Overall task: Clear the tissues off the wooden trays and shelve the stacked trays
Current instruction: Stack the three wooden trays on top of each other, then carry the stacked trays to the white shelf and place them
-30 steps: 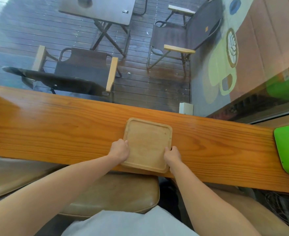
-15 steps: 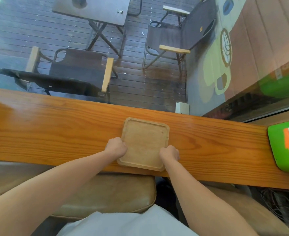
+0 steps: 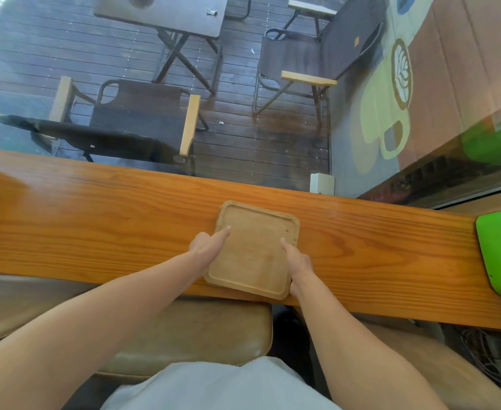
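Observation:
A square wooden tray [image 3: 252, 250] with rounded corners lies on the long wooden counter [image 3: 95, 220], its near edge at the counter's front edge. Nothing lies in it; no tissue is in sight. My left hand [image 3: 207, 247] grips the tray's left edge, thumb stretched over the rim onto the tray's inside. My right hand [image 3: 298, 264] holds the right edge, thumb on top of the rim. Whether a second tray sits under this one cannot be told.
A green board [image 3: 500, 253] with an orange label lies at the counter's right end. A tan cushioned seat [image 3: 190, 332] is below the counter. Behind the glass are folding chairs [image 3: 131, 125] and a table [image 3: 166, 10]. A small white box [image 3: 321, 183] stands at the counter's far edge.
Both hands have shifted from the tray's near corners further up its sides, and both thumbs now reach over the rim. The tray stays in about the same place.

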A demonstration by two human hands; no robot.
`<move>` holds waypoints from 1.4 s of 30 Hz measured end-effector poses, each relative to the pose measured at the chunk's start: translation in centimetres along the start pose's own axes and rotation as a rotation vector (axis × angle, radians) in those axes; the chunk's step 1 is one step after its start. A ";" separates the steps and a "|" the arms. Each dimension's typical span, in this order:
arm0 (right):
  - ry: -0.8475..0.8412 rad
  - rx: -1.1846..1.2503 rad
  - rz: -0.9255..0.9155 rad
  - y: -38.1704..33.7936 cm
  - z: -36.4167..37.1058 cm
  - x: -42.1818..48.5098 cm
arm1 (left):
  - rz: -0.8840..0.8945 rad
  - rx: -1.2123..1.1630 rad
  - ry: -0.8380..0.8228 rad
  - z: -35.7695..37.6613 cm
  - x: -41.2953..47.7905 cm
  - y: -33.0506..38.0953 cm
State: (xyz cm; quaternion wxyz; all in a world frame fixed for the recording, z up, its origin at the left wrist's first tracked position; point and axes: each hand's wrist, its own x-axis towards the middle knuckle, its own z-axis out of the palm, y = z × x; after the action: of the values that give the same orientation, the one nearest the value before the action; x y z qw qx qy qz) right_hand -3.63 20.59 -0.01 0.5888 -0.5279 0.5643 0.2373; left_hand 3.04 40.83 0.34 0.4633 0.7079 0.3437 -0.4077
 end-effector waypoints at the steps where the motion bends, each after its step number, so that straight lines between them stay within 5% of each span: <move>1: 0.003 -0.016 0.000 0.0 -0.2 0.1 | -0.016 -0.046 -0.015 0.0 0.0 0.1; 22: 0.019 -0.192 -0.082 -0.4 -0.1 0.2 | -0.050 -0.142 -0.155 -0.5 -0.6 1.2; 34: -0.031 -0.023 -0.169 -1.4 -1.0 -1.5 | 0.165 -0.032 -0.129 -1.7 -2.4 4.3; 42: -0.031 -0.014 -0.222 -1.9 -2.6 -3.7 | 0.085 -0.056 -0.227 -0.4 -5.0 6.1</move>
State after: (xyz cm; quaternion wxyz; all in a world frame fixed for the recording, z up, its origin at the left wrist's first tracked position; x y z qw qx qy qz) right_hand -3.94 18.82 4.58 0.6164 -0.5874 0.4916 0.1827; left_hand 6.22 38.64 7.23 0.5356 0.6580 0.2700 -0.4553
